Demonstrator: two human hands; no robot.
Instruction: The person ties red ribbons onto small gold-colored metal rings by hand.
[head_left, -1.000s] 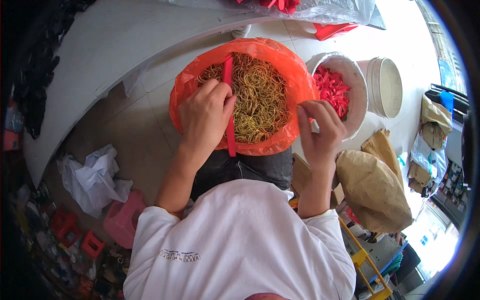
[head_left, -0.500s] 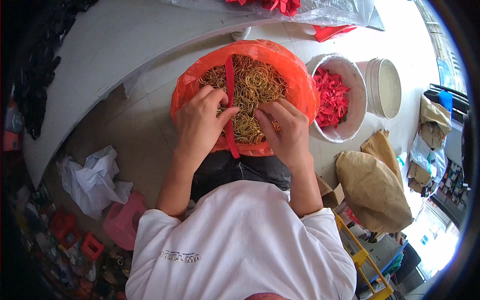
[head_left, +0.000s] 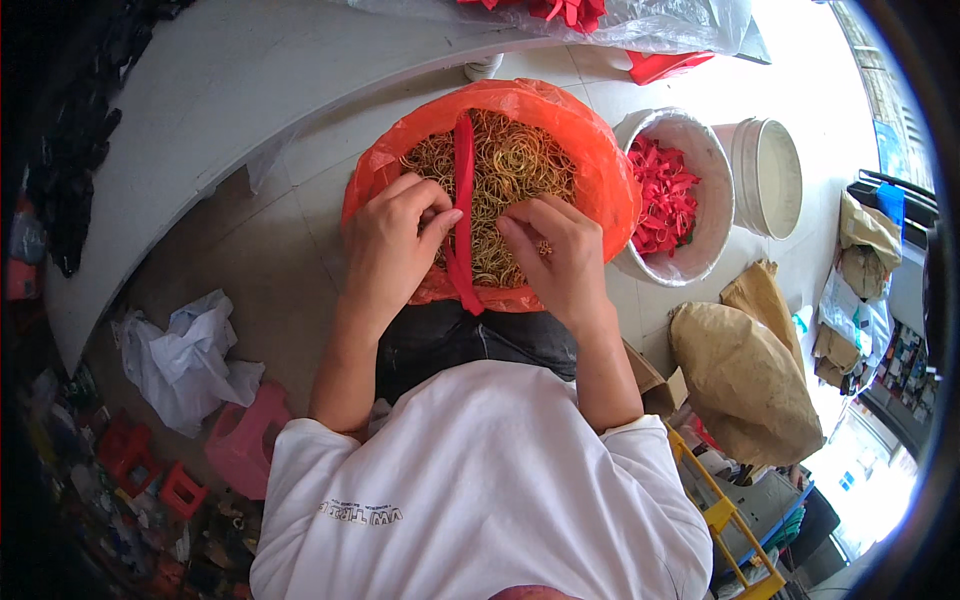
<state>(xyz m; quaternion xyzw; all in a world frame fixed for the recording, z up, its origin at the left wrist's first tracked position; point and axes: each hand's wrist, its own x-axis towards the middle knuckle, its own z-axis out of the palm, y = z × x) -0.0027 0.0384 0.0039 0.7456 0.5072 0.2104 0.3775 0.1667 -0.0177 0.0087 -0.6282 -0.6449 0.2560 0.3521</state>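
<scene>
A heap of thin gold-coloured rings [head_left: 510, 150] fills a round container lined with an orange plastic bag [head_left: 610, 170], standing just beyond my knees. A long red ribbon [head_left: 464, 175] crosses the left part of the heap from the far rim to the near one. At the ribbon's left edge, my left hand [head_left: 395, 235] is closed, thumb and forefinger pinched against it; the exact contact is partly hidden. My right hand [head_left: 562, 250] hovers over the rings to the right, thumb bent toward curled fingers. Whatever its fingertips hold is too small to make out.
To the right stand a white bucket [head_left: 708, 150] of red ribbon pieces [head_left: 662, 195] and another pale bucket [head_left: 778, 180]. Brown paper sacks [head_left: 740, 370] lie nearer. A grey curved table [head_left: 190, 110] borders the far left. A white plastic bag [head_left: 190, 350] and pink stool [head_left: 245, 440] sit left.
My left hand has shifted slightly, its thumb drawing back to the ribbon's left edge. The ribbon's near part has twisted a little. My right hand has moved slightly left.
</scene>
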